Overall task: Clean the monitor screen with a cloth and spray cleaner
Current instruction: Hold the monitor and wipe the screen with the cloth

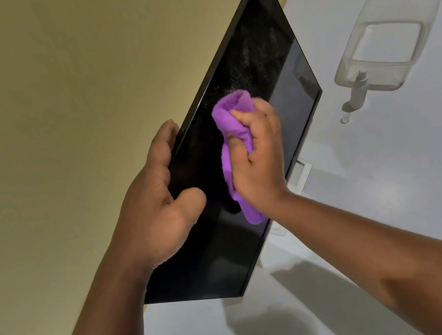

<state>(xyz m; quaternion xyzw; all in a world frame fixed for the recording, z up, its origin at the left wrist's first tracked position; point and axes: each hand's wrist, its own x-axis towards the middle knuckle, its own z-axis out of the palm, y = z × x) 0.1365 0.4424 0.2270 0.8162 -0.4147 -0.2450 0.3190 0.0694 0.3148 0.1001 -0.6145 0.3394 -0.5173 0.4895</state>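
A black monitor [258,51] stands on a white table against a yellow wall, its dark screen speckled with fine spray droplets in the upper middle. My left hand [157,199] grips the monitor's top edge, thumb on the screen side. My right hand [259,154] is bunched around a purple cloth [230,118] and presses it against the middle of the screen. Part of the cloth hangs below my wrist. A small grey spray bottle [358,92] stands on the table to the right of the monitor.
A clear plastic container [421,5] sits on the white table [396,195] behind the spray bottle. The bottle's small clear cap [344,118] lies beside it. The monitor's white stand [300,171] shows under the lower bezel. The table's right edge is at the far right.
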